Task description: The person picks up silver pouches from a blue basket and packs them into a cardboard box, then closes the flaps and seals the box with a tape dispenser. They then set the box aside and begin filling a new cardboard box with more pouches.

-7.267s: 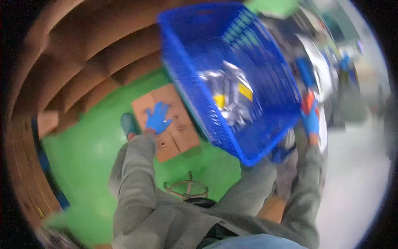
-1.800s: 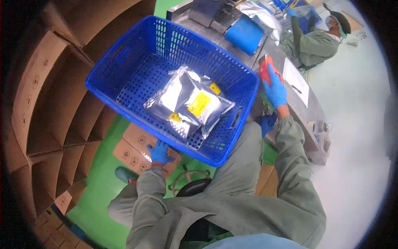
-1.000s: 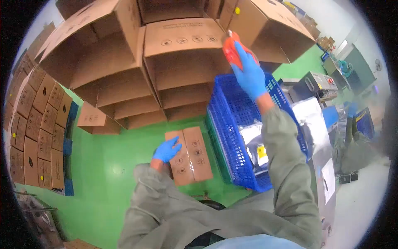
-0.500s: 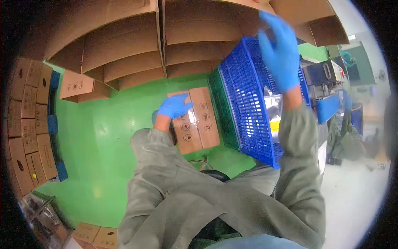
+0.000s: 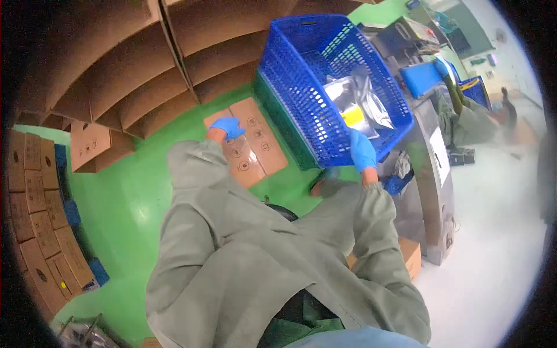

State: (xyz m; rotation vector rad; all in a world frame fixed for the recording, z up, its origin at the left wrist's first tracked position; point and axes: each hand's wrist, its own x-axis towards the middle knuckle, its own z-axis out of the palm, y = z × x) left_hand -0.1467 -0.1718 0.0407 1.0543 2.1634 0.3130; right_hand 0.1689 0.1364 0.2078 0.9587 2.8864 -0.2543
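My left hand (image 5: 227, 127), in a blue glove, rests over the upper left part of a taped brown carton (image 5: 248, 142), its fingers loosely spread. At the near rim of a blue plastic basket (image 5: 301, 75), my gloved right hand (image 5: 362, 152) has its fingers over the edge. Silver pouches (image 5: 358, 104), one with a yellow label, lie inside the basket. The basket sits on a green crate (image 5: 284, 124), just right of the carton.
Open brown cardboard compartments (image 5: 139, 69) stretch across the top. Stacked cartons (image 5: 43, 217) stand at the far left, and a metal machine (image 5: 406, 37) is at the upper right. A person (image 5: 464, 110) in grey-green clothing is beyond it.
My right hand has come down from above the basket to its near rim. The view has turned, and the basket's inside shows more. My left hand stays at the carton.
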